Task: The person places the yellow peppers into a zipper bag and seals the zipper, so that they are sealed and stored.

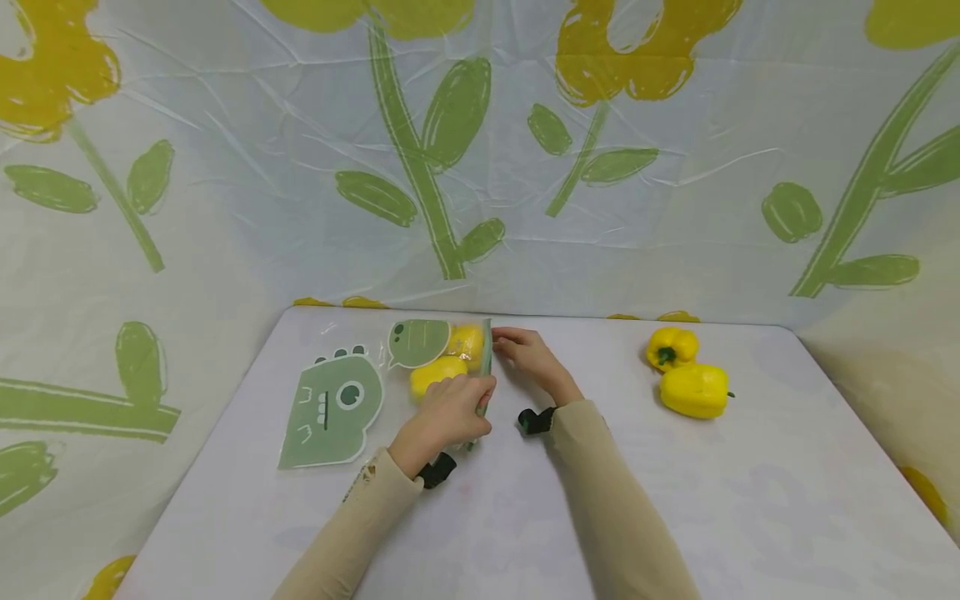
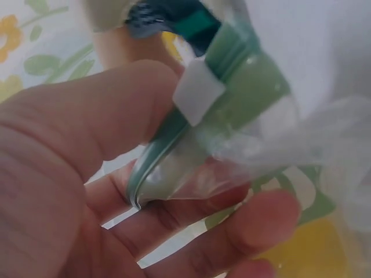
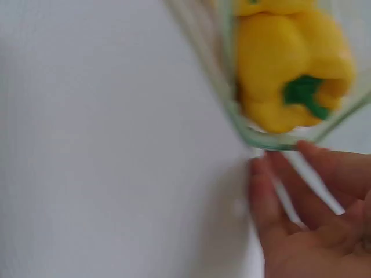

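A clear zip bag (image 1: 330, 412) with a green cartoon monster print lies on the left part of the table, its mouth edge facing right. Inside it sit two yellow bell peppers (image 1: 437, 375); the right wrist view shows one bell pepper (image 3: 278, 63) with its green stem toward the mouth. My left hand (image 1: 450, 408) grips the near part of the mouth edge, thumb beside a white zip slider (image 2: 198, 92) and fingers behind the plastic. At the far corner, my right hand (image 1: 528, 354) pinches the green rim (image 3: 269, 141) with its fingertips.
Two more yellow bell peppers, one behind (image 1: 672, 348) and one in front (image 1: 694, 392), lie close together on the right of the white table (image 1: 787, 500). A flower-printed cloth (image 1: 675, 208) hangs behind the table and at its sides.
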`<action>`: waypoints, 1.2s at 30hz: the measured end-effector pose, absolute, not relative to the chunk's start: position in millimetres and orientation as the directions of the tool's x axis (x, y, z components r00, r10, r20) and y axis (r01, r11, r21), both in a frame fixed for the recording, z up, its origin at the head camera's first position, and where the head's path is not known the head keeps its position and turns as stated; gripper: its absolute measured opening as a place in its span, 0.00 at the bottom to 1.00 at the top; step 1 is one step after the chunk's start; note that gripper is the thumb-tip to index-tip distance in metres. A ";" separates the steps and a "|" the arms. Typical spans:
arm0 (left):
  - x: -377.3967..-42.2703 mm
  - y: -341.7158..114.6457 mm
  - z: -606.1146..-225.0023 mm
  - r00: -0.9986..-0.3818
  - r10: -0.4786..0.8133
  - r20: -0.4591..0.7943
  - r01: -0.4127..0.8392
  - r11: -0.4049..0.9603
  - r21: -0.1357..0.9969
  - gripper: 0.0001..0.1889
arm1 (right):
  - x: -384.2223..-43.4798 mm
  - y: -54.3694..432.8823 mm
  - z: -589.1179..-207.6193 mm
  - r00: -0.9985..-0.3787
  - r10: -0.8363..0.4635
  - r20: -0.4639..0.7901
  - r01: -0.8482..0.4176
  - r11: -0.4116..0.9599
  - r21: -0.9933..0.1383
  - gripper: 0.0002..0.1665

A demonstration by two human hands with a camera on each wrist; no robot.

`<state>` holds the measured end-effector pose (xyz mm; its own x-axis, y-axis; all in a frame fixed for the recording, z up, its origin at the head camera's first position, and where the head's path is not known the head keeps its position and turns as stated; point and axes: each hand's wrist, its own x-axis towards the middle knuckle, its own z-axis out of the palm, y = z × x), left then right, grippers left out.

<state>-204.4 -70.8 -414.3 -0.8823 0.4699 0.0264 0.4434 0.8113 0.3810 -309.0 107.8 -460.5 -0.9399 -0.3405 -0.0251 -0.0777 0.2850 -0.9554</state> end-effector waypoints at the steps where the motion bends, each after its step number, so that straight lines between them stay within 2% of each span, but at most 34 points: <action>1: -204.3 -70.7 -414.5 -0.884 0.468 0.024 0.440 0.812 0.382 0.13 | -307.6 111.0 -456.2 -0.931 -0.363 -0.030 -0.083 0.290 -0.953 0.23; 7: -203.1 -70.3 -413.8 -0.889 0.458 0.029 0.435 0.821 0.371 0.11 | -294.9 140.0 -420.5 -0.902 -0.432 -0.003 -0.127 0.271 -0.954 0.23; 13: -201.1 -70.2 -413.0 -0.889 0.456 0.033 0.436 0.822 0.366 0.09 | -268.3 187.9 -378.5 -0.928 -0.353 0.116 -0.252 0.369 -0.894 0.22; 19: -200.8 -69.8 -412.3 -0.891 0.452 0.031 0.433 0.829 0.355 0.10 | -238.8 244.2 -357.9 -0.960 -0.162 0.227 -0.277 0.453 -0.847 0.24; 22: -200.5 -69.1 -412.3 -0.893 0.450 0.025 0.429 0.832 0.351 0.09 | -225.9 272.6 -356.2 -0.967 -0.048 0.250 -0.239 0.514 -0.824 0.25; 27: -199.6 -68.1 -412.1 -0.897 0.442 0.020 0.421 0.839 0.346 0.09 | -213.5 324.2 -369.2 -0.967 0.130 0.220 -0.101 0.595 -0.798 0.28; 31: -200.2 -68.3 -412.9 -0.899 0.438 0.017 0.417 0.842 0.342 0.10 | -208.2 360.2 -387.8 -0.962 0.219 0.164 -0.040 0.482 -0.875 0.28; 34: -200.7 -68.3 -413.1 -0.899 0.438 0.016 0.416 0.843 0.341 0.11 | -205.3 380.2 -406.1 -0.973 0.214 0.090 -0.013 0.337 -0.942 0.27; 36: -200.7 -68.3 -413.1 -0.898 0.439 0.017 0.418 0.841 0.343 0.11 | -203.6 391.7 -419.6 -0.984 0.177 0.032 0.023 0.299 -0.954 0.26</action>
<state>-200.7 -68.3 -413.1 -0.8984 0.4388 0.0171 0.4176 0.8415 0.3429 -203.6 391.7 -419.6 -0.9837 0.1770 0.0320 0.0227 0.2985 -0.9541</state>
